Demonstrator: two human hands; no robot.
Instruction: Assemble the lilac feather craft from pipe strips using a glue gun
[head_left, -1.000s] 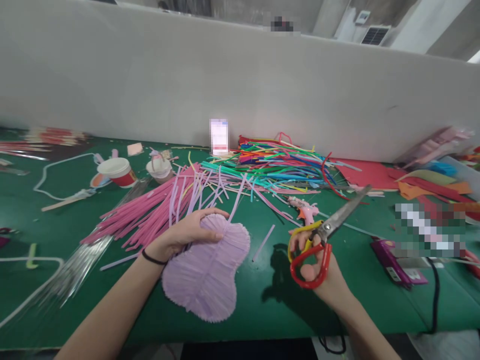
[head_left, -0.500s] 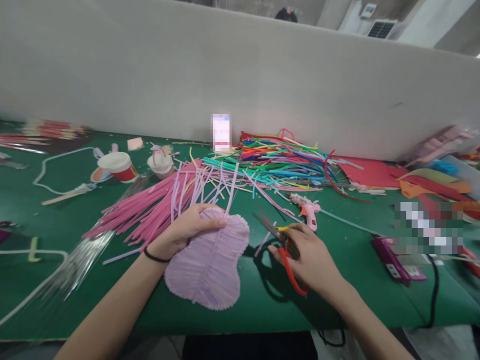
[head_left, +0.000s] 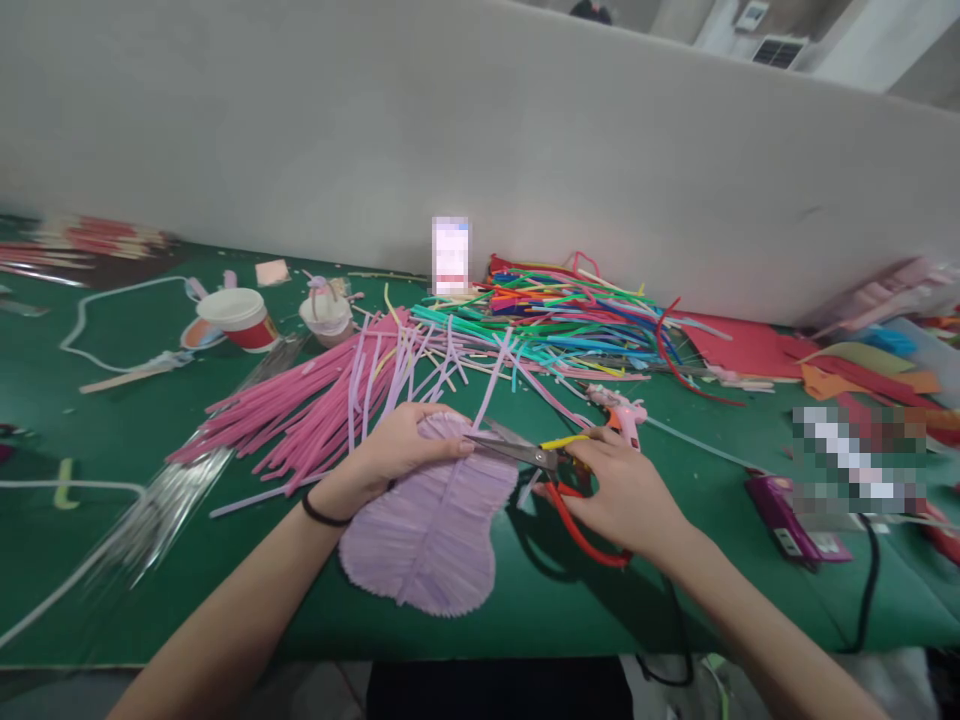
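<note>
at the near middle of the green table [head_left: 705, 495], the left hand [head_left: 397, 447] is closed, thumb uppermost, on the far edge of a lilac pleated piece [head_left: 431, 540]. to the right, the right hand [head_left: 622, 490] is curled round the handles of red-and-yellow scissors [head_left: 545, 457], their slightly parted blades over the piece, near the left thumb. a lilac strip [head_left: 496, 378] juts beyond its far edge; pink stems [head_left: 315, 378] lie left.

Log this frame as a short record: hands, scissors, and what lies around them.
Left hand: pinching the lilac pleated piece near its upper edge
Right hand: holding scissors with red and yellow handles
Blades: parted, pointing toward the left hand
Beyond right hand: pink glue gun
Farther back: multicolored heap of strips
</note>
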